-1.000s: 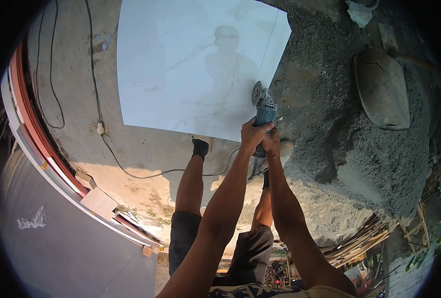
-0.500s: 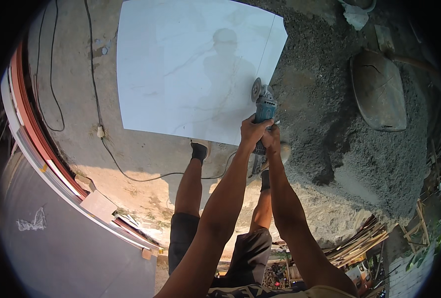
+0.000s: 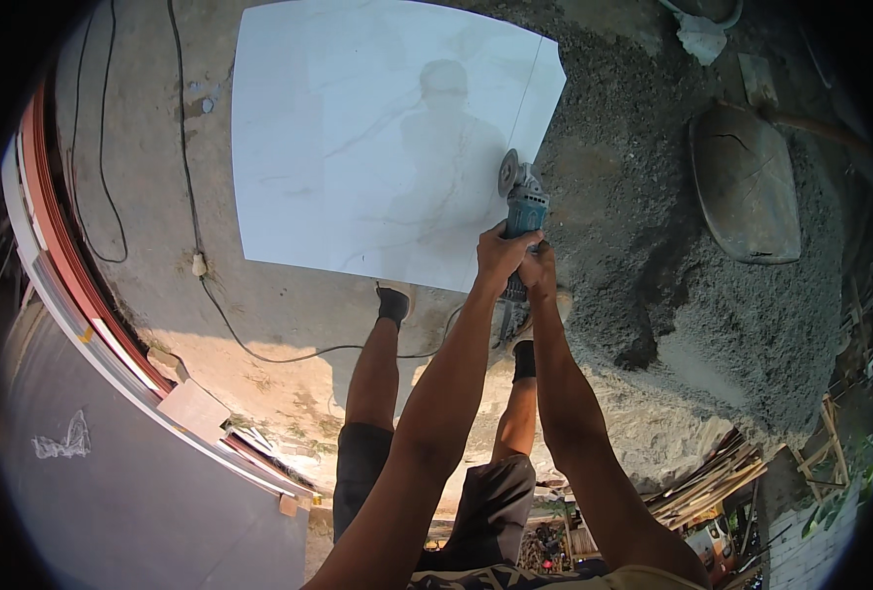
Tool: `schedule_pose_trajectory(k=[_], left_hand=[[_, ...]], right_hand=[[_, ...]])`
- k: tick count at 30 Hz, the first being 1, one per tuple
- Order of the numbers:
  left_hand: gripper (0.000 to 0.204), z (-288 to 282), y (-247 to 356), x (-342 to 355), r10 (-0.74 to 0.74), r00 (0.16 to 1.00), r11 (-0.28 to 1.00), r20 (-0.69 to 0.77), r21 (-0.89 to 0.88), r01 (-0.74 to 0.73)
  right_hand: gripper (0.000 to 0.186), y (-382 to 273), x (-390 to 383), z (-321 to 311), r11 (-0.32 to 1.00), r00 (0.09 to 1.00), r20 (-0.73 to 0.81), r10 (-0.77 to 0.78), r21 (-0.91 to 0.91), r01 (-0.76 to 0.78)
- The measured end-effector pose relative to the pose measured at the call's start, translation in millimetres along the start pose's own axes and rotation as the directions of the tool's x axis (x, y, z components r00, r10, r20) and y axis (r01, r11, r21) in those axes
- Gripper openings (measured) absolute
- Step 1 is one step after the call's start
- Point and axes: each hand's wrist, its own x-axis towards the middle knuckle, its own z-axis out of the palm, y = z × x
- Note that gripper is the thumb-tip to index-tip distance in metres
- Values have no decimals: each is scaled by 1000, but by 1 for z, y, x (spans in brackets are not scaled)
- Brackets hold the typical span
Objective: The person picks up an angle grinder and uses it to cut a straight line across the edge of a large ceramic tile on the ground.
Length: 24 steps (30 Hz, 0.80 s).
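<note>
A large white marble-patterned sheet [image 3: 348, 128] lies on the ground, with a thin straight line near its right side. A teal angle grinder [image 3: 527, 214] is at the sheet's right part, its disc [image 3: 508, 173] upright near the lower end of that line. My left hand [image 3: 502, 258] is closed on the grinder's body, thumb across it. My right hand [image 3: 537, 271] also grips the grinder, just right of and behind the left. My feet are at the sheet's near edge; the right one is partly hidden by the tool.
A cord [image 3: 289, 358] with a connector [image 3: 198, 264] runs across concrete. A pile of grey sandy material [image 3: 702, 334] and a metal shovel [image 3: 746, 187] lie right. A white container [image 3: 702, 31] is at upper right, long strips [image 3: 53, 197] along the left, wood pieces [image 3: 702, 482] at lower right.
The grinder and both hands have moved slightly upward in the picture, along the line on the sheet. The ground and sheet have shifted a little in view.
</note>
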Motion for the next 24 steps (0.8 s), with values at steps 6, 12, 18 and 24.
schedule_pose_trajectory(k=[6,12,18,24], left_hand=[[33,-4,7,4,-1,1000,999,-14,43,1],[35,1,23,1,-14,1000,1000,11,28,14],[36,0,29,7,-9,1000,999,19,38,8],[35,6,37,13,17,1000,999,-10,39,-16]], right_hand=[[52,-28,-7,6,1000,999,-25,27,-8,-27],[51,-35,1,-1,996,996,7,86,-39,-85],[55,-46,4,5,999,999,2,39,30,-39],[57,-62,7,1,998,998,-17,67,-20,-67]])
